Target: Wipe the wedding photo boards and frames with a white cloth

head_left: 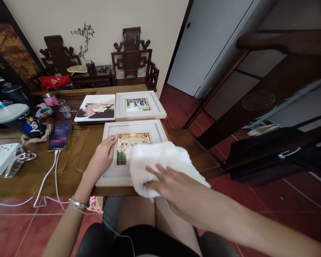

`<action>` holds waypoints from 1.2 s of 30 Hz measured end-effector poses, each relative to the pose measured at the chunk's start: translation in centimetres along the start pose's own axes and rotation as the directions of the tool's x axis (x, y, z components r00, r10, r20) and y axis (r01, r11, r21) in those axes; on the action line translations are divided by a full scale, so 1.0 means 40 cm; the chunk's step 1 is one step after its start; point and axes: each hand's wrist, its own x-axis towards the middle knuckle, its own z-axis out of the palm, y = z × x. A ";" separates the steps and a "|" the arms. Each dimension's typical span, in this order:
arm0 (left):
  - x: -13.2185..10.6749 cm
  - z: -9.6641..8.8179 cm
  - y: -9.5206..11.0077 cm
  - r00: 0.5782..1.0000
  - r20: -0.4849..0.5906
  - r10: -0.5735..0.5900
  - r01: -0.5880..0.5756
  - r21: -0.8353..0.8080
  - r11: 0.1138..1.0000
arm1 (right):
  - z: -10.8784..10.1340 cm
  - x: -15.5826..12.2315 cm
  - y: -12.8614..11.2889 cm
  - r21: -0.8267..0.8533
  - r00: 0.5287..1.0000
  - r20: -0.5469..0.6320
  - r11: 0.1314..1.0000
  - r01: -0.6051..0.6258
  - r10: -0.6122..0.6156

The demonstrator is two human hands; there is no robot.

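A light wooden picture frame [112, 176] lies face up at the table's near edge, with a printed photo inside a pale mat. My left hand [105, 151] rests on its left border, fingers stretched out flat over the edge of the mat. Bunched under my right hand [168, 180] is a fluffy white cloth [160, 155], gripped with the fingers bent into it. The cloth covers the lower right of the frame and part of the photo, and its far end hangs past the frame's right side.
Behind lie a second framed photo [160, 113] and a white-edged photo panel [96, 101]. Leftward on the wooden table [82, 146] are a phone [59, 135] with white cables, a lidded cup [29, 121], a power strip [2, 157] and a clear hair clip [18, 160]. A dark wooden chair [230, 96] stands right.
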 end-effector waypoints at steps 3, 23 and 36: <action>-0.001 0.002 -0.004 1.000 0.000 0.014 -0.014 0.014 1.000 | 0.026 0.012 -0.005 0.036 0.999 -0.039 0.999 -0.012 0.013; -0.003 -0.002 0.006 0.999 -0.013 -0.036 0.035 -0.021 0.999 | 0.010 0.067 0.042 0.003 0.994 0.096 0.998 -0.056 0.055; -0.004 -0.001 -0.008 0.999 0.038 -0.012 0.013 -0.008 1.000 | 0.065 0.243 0.153 -0.064 0.961 -0.253 0.989 -0.134 0.114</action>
